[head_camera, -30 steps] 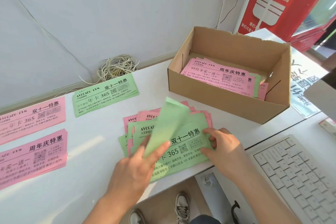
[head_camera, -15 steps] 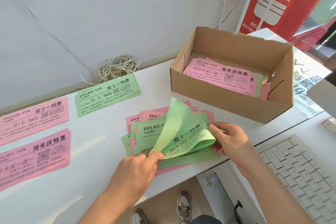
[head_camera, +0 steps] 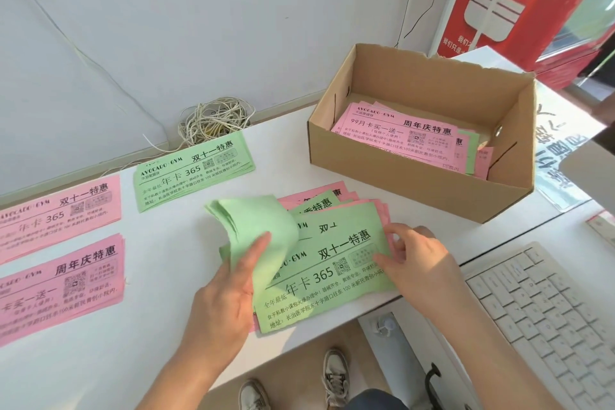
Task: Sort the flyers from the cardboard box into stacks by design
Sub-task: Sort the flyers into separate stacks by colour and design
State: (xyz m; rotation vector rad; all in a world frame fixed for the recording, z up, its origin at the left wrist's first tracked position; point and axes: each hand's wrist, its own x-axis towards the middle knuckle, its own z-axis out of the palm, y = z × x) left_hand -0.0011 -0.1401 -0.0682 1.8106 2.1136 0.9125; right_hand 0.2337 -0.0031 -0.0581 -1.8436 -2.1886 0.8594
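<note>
A mixed pile of green and pink flyers (head_camera: 332, 263) lies at the table's front edge. My left hand (head_camera: 229, 293) grips several green flyers (head_camera: 256, 226) curled up and back to the left off that pile. My right hand (head_camera: 416, 260) rests with spread fingers on the pile's right end, pressing the top green flyer. The open cardboard box (head_camera: 399, 183) stands behind to the right with pink and green flyers (head_camera: 399, 133) inside. Sorted stacks lie to the left: a green stack (head_camera: 193, 173), a pink stack (head_camera: 56, 206) and another pink stack (head_camera: 56, 280).
A coil of white cable (head_camera: 213, 120) lies against the wall behind the green stack. A white keyboard (head_camera: 549, 319) sits on a lower shelf at the right. A red cabinet (head_camera: 525, 0) stands at the back right. My shoes (head_camera: 336, 376) show below the table edge.
My left hand has lifted the curled green flyers further left and higher. My right hand let go of the bent sheet and now lies flat on the pile, whose top green flyer is flat again.
</note>
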